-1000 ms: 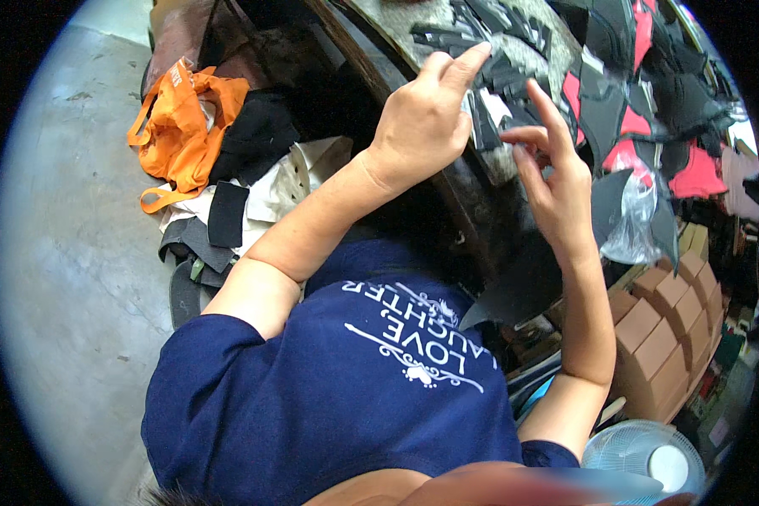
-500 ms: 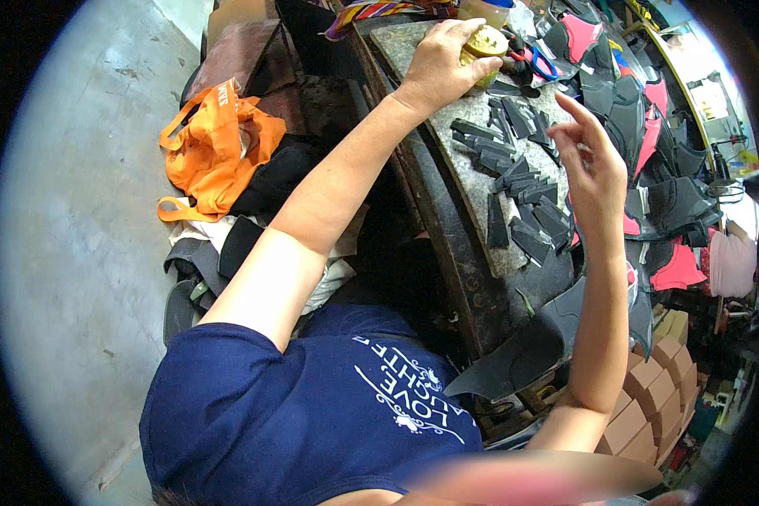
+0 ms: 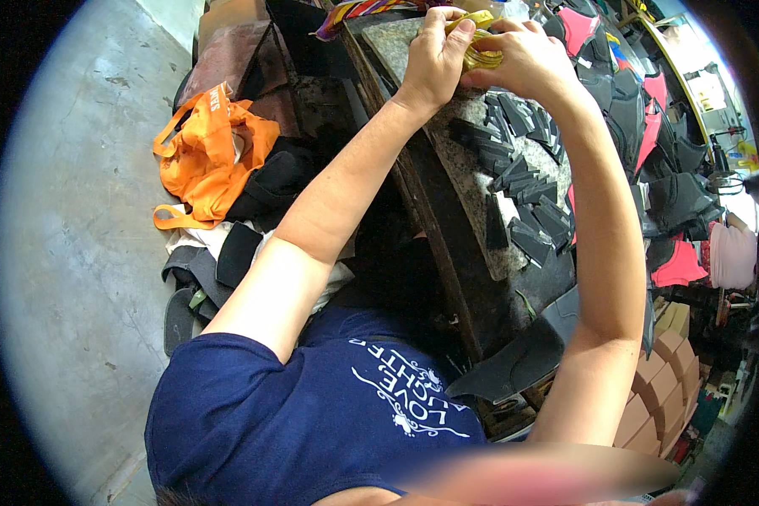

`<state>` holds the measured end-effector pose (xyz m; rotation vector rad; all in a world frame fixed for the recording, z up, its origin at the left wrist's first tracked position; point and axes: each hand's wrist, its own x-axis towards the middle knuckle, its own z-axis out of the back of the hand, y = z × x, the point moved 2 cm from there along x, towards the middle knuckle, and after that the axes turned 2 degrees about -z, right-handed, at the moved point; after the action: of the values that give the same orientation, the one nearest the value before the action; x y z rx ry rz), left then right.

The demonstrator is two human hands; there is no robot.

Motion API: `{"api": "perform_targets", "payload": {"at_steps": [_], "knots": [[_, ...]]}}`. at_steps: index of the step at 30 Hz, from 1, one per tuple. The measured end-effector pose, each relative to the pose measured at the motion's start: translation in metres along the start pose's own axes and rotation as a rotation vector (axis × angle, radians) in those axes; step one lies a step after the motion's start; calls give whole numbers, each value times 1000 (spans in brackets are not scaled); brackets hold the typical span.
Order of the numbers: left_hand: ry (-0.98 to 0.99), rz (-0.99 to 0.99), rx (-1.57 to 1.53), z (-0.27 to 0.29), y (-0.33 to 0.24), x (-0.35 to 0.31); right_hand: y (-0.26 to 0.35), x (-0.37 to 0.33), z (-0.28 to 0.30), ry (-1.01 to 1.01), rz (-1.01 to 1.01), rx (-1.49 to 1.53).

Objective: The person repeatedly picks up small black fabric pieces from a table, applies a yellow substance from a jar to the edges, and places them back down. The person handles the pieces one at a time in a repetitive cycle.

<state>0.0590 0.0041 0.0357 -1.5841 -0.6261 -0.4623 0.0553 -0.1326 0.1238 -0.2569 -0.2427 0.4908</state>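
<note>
At the far end of the worktable, both my hands are closed round a round yellow-green thing (image 3: 482, 57). Its side shows curved, layered bands; fingers cover much of it, so its kind is unclear. My left hand (image 3: 434, 63) grips it from the left, thumb against its upper part. From the right, my right hand (image 3: 527, 61) has its fingers bent over it. Just nearer than my hands, many small black strips (image 3: 523, 181) lie loosely heaped on a speckled stone slab (image 3: 502, 266).
Black and pink cut pieces (image 3: 649, 126) pile up along the right. A dark sheet (image 3: 514, 363) overhangs the table's near end. Tan blocks (image 3: 662, 388) stand at lower right. Left of the table lie an orange bag (image 3: 207, 160) and dark cloth; striped fabric (image 3: 367, 13) sits at the far edge.
My right hand has moved from above the black strips up to the yellow-green thing and taken hold of it. My left hand has kept its grip and turned slightly.
</note>
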Motion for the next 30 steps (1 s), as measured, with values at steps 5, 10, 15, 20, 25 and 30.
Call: {"api": "perform_targets", "payload": {"at_steps": [5,10,15,20,25,30], "knots": [[60,49,10,4,3,2,10,-9,24,-38,8,2],[132,29,-27,2,4,-2,1,-52,61,-82,-101,290],[70,-371,400,9,-22,-2,-2,-118,66,-6,-27,437],[62,-384,621,27,-74,-61,17,-198,53,-286,-121,605],[489,229,298,28,-107,-146,57,-248,22,-96,-201,668],[453,670,-107,21,-112,-175,77,-259,12,-96,-208,730]]}}
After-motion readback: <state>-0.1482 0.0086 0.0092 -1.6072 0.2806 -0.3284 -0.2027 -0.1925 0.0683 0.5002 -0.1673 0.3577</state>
